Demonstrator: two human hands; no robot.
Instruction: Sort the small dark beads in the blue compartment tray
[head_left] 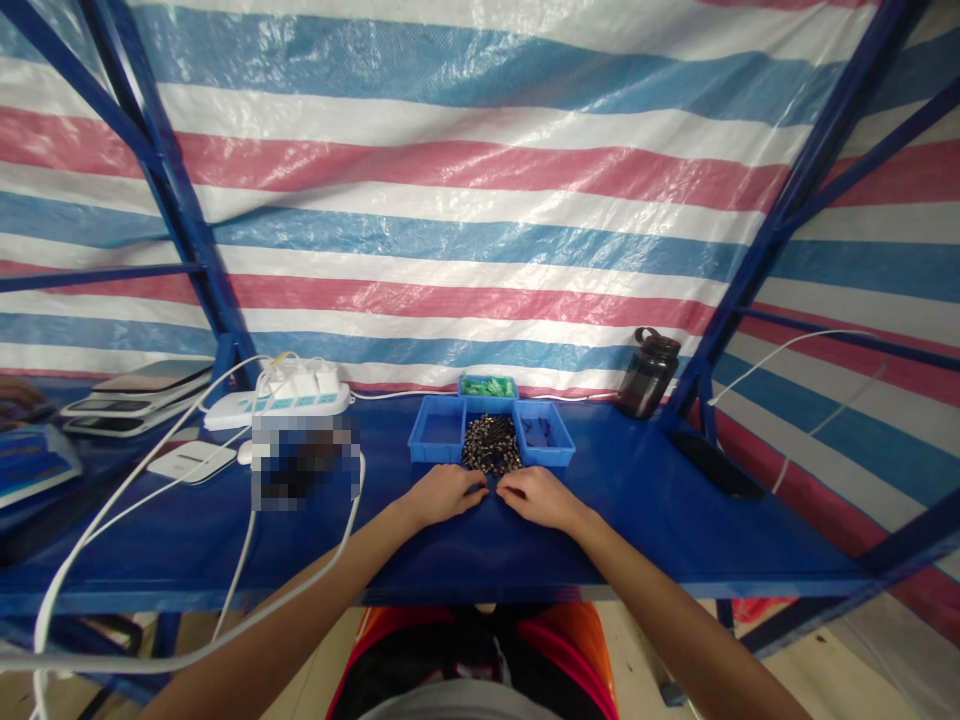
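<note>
My left hand (448,492) and my right hand (541,496) face each other low over the blue table, just in front of a heap of small dark and brassy metal parts (491,445). Both hands have thumb and fingers drawn together in a pinch. Whatever lies between the fingertips is too small to make out. Behind the heap stand blue plastic bins: a left bin (436,456) with a bare floor, a right bin (556,457) holding a few small dark pieces, and a rear bin with green pieces (487,386).
A dark bottle (648,374) and a black phone-like slab (716,466) lie to the right. Leftward are a power strip (277,404) with plugs, a white flat box (193,461), loose white cables (352,520) and a blurred patch. Another person's hand (21,398) shows at far left.
</note>
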